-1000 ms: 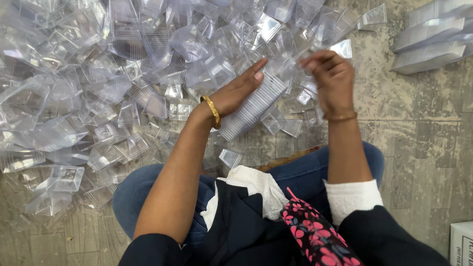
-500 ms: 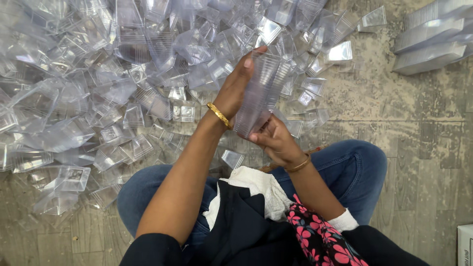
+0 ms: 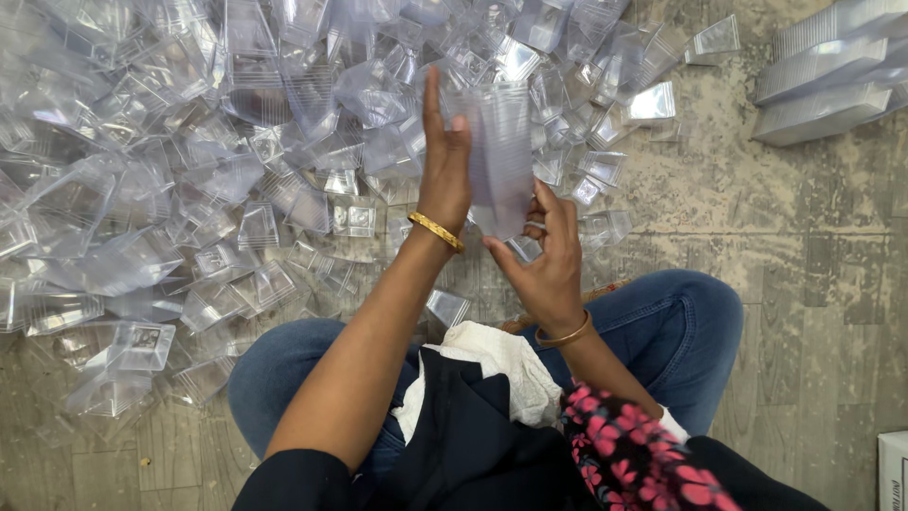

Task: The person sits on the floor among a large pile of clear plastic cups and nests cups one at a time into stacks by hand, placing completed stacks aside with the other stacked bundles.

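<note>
A nested stack of clear plastic containers (image 3: 499, 151) stands nearly upright in front of me, held between both hands. My left hand (image 3: 443, 166), with a gold bangle at the wrist, lies flat against the stack's left side, fingers pointing up. My right hand (image 3: 547, 260) grips the stack's lower end from below and the right. Behind the hands spreads a big heap of loose clear plastic containers (image 3: 189, 161) over the floor. A single loose container (image 3: 446, 307) lies by my left knee.
I sit on a grey worn floor (image 3: 813, 274) with knees in blue jeans (image 3: 690, 326) spread apart. Finished stacks of nested clear containers (image 3: 832, 80) lie at the top right. A white box corner (image 3: 892, 470) shows at the bottom right.
The stack has been raised from lying slanted to nearly upright. My right hand came from the pile at the right down to the stack's lower end.
</note>
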`<state>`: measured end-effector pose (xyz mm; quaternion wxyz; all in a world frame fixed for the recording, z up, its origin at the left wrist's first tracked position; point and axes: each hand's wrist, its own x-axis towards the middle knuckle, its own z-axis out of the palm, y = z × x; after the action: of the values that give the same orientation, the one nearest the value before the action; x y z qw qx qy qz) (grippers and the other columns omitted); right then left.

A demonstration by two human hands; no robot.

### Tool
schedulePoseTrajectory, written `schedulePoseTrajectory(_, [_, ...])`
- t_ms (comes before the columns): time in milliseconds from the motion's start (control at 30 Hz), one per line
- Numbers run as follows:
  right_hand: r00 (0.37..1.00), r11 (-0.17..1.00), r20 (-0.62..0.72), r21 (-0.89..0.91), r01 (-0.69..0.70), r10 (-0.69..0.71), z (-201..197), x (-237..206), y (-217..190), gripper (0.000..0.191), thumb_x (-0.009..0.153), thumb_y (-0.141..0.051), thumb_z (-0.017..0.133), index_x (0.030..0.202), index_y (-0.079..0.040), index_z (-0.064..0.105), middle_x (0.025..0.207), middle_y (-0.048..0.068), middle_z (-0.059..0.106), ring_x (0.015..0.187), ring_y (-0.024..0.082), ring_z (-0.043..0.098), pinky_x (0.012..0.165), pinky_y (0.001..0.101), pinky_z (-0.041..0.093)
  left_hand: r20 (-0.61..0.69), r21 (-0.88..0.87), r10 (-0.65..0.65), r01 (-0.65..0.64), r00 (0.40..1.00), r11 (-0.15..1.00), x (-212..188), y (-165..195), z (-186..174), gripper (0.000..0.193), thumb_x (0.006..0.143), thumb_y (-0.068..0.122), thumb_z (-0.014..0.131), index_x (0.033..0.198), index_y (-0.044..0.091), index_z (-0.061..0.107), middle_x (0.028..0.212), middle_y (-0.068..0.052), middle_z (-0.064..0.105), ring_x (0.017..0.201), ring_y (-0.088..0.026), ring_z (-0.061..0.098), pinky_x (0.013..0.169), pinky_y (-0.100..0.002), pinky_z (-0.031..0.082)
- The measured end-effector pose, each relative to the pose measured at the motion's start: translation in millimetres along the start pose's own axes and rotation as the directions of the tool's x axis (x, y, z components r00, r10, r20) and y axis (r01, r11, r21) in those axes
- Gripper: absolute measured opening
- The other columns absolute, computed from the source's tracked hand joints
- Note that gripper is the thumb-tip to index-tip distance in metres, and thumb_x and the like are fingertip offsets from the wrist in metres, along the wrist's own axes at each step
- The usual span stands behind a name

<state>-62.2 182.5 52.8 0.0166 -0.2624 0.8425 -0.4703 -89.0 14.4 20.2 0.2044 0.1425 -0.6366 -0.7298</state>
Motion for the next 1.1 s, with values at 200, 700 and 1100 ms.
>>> schedulePoseTrajectory(200, [0.993, 0.985, -0.039, -0.133, 0.108, -0.114, -0.1, -6.3, -14.8, 0.094, 0.08, -0.017, 0.093, 0.156, -0.002, 0.04, 0.124, 0.011, 0.046, 0.107, 0.021, 0.055, 0.093, 0.0329, 0.056, 0.086, -0.237, -0.21, 0.224, 0.974, 0.945, 0.0, 5.8, -1.9, 0.084, 0.097, 0.073, 0.031, 0.164, 0.023, 0.025, 0.168, -0.012, 0.027, 0.15, -0.034, 0.031, 0.114, -0.051, 0.042])
schedulePoseTrajectory(700, [0.921, 0.943, 0.286, -0.121, 0.309, -0.265, -45.7, 35.2, -21.0, 0.15, 0.069, -0.07, 0.088, 0.169, -0.015, -0.008, 0.175, 0.022, -0.015, 0.165, 0.041, -0.014, 0.138, 0.0614, 0.007, 0.547, -0.404, -0.415, 0.664, 0.727, 0.629, -0.4, 15.1, -10.6, 0.082, 0.093, 0.07, 0.044, 0.151, 0.013, 0.044, 0.139, -0.015, 0.06, 0.12, -0.027, 0.066, 0.095, -0.046, 0.06])
schedulePoseTrajectory(1100, [0.967, 0.695, -0.01, 0.697, -0.175, 0.253, -66.9, 1.2, 102.9, 0.07, 0.097, -0.031, 0.079, 0.151, -0.018, 0.036, 0.153, 0.015, 0.04, 0.147, 0.037, 0.041, 0.123, 0.054, 0.044, 0.277, 0.38, -0.169, 0.054, 0.946, 0.924, 0.6, -19.9, -27.2, 0.068, 0.103, 0.054, 0.06, 0.154, 0.012, 0.044, 0.151, -0.023, 0.05, 0.133, -0.035, 0.053, 0.107, -0.048, 0.045])
